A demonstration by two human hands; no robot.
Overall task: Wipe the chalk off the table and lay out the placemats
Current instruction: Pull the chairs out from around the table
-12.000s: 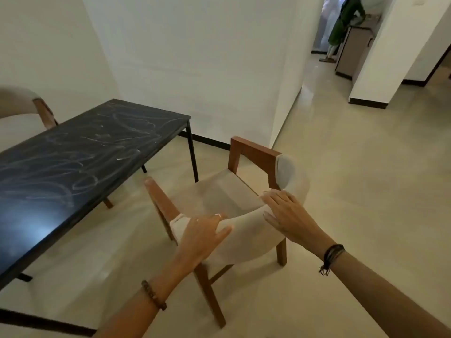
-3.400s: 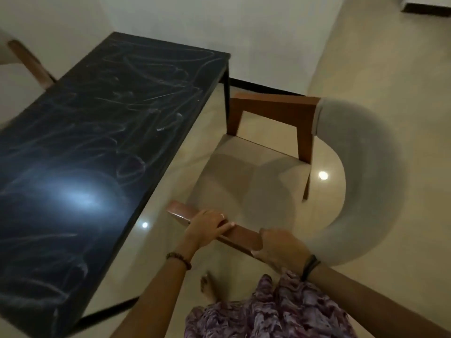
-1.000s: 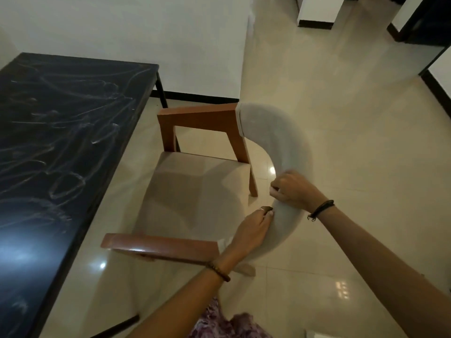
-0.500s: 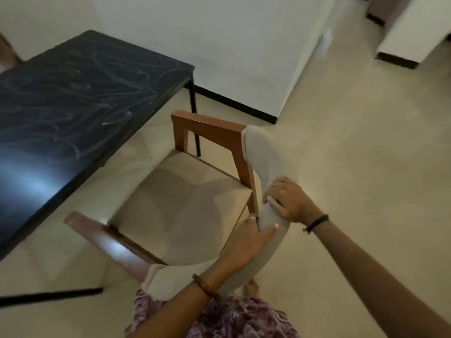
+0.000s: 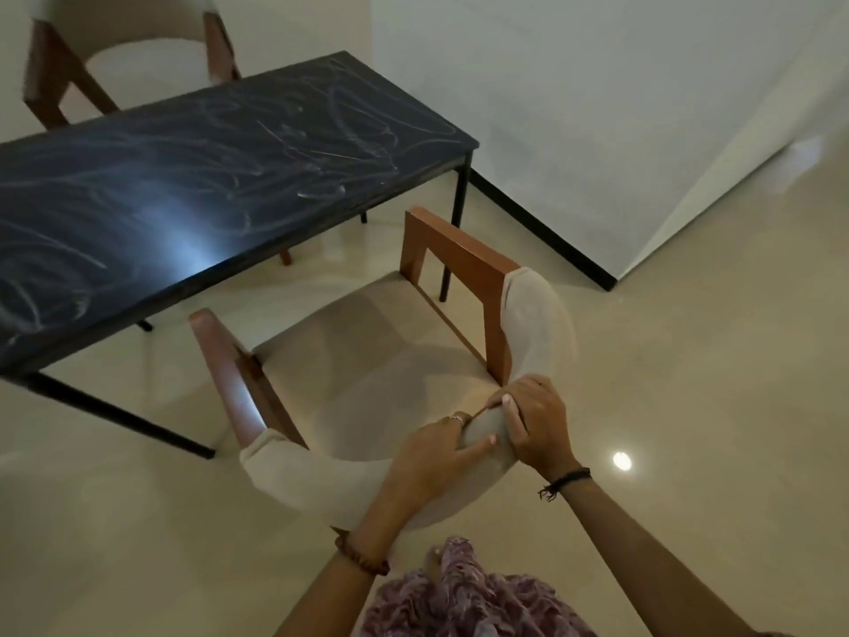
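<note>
Head view: both hands, left hand [image 5: 436, 457] and right hand [image 5: 535, 422], clamp the chair [image 5: 367, 360] backrest; better slide it squarely clear of the chalked table [image 5: 206, 177].

Table [image 5: 193, 186] cut by left edge; far left legs out of view. Far chair [image 5: 138, 43] cropped at top, motion-blurred. Near chair [image 5: 367, 360] back legs hidden under padded backrest, hands. Chalk scribbles [image 5: 321, 144] illegible, possibly just loops.

light: dim, warm indoor | glare: bluish sheen on table [image 5: 183, 250], bright spot on floor [image 5: 621, 460] | shadow: soft on chair seat [image 5: 367, 351] | edges: wide-angle bending, slight blur
</note>
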